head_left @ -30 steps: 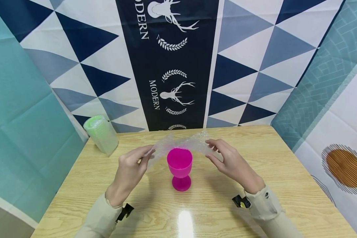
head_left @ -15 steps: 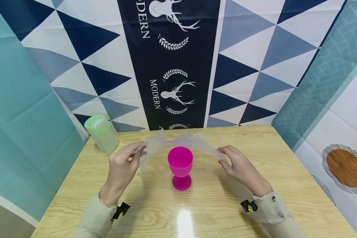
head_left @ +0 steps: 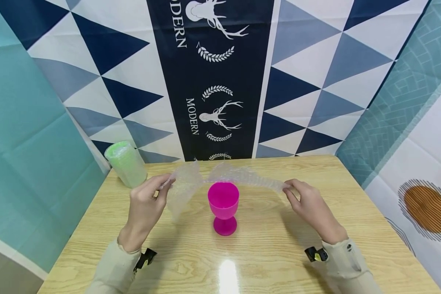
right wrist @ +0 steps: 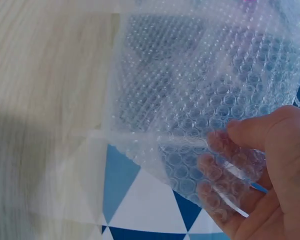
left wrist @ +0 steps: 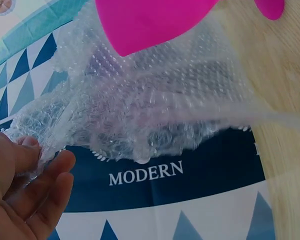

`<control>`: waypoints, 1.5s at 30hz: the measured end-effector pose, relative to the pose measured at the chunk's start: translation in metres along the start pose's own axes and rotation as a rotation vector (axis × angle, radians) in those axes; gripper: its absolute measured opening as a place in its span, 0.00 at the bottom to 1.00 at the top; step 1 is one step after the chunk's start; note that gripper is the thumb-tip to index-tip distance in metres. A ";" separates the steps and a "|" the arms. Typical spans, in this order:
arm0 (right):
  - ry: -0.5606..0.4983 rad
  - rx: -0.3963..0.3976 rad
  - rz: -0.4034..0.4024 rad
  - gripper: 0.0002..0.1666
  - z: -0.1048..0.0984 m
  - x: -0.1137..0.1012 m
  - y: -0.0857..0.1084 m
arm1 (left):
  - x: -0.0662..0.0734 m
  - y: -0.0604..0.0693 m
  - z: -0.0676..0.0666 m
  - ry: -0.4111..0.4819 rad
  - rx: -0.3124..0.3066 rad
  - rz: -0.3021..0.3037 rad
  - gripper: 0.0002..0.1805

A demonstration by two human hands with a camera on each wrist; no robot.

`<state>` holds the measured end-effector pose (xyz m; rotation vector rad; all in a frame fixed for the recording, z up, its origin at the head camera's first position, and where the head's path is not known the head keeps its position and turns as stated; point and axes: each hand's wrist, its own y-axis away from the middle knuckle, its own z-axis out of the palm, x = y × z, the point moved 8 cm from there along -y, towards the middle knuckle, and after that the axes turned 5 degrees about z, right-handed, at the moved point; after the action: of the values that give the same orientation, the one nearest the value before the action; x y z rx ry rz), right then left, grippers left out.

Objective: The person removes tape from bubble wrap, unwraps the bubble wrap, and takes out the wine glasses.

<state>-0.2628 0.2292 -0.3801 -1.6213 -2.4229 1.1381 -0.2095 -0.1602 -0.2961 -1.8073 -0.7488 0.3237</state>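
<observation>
A magenta goblet (head_left: 223, 201) stands upright on the wooden table between the two hands. Behind its rim stretches a sheet of clear bubble wrap (head_left: 239, 174), held up off the table. My left hand (head_left: 147, 202) pinches the sheet's left end between thumb and fingers. At the other end my right hand (head_left: 312, 206) pinches it too. The right wrist view shows the bubble wrap (right wrist: 205, 95) spread flat, with the fingers seen through it. In the left wrist view the bubble wrap (left wrist: 135, 110) looks crumpled near the thumb. Neither hand touches the goblet.
A pale green cup-like thing wrapped in bubble wrap (head_left: 125, 164) stands at the table's back left corner. The patterned cloth wall (head_left: 228, 81) rises right behind the table's back edge. Bare wood of the table (head_left: 191, 261) lies in front of the goblet.
Both hands have moved apart, the left one leftward and the right one rightward, drawing the bubble wrap out wider behind the goblet. The goblet has stayed in place.
</observation>
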 end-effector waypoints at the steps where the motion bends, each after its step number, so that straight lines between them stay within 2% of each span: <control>1: 0.000 0.009 0.001 0.09 -0.002 0.001 0.000 | -0.001 0.000 0.001 -0.011 -0.009 -0.006 0.12; 7: -0.006 0.042 0.004 0.09 -0.012 0.006 -0.002 | -0.009 0.001 0.006 -0.047 -0.045 -0.041 0.08; 13: 0.000 0.065 0.022 0.08 -0.018 0.010 -0.001 | -0.015 0.005 0.013 -0.036 -0.062 -0.071 0.09; 17: 0.005 0.113 0.020 0.09 -0.026 0.012 -0.001 | -0.017 0.006 0.019 -0.012 -0.076 -0.098 0.08; 24: -0.029 0.189 0.008 0.12 -0.045 0.016 -0.002 | -0.013 0.008 0.031 0.017 -0.123 -0.097 0.10; 30: -0.046 0.254 0.011 0.12 -0.060 0.018 -0.002 | -0.013 0.010 0.037 0.036 -0.158 -0.119 0.11; 45: -0.022 0.314 0.062 0.14 -0.083 0.036 0.005 | -0.010 0.016 0.047 0.036 -0.249 -0.159 0.15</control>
<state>-0.2439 0.3053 -0.3352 -1.5988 -2.0838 1.4647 -0.2377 -0.1350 -0.3292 -1.9652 -0.9342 0.0954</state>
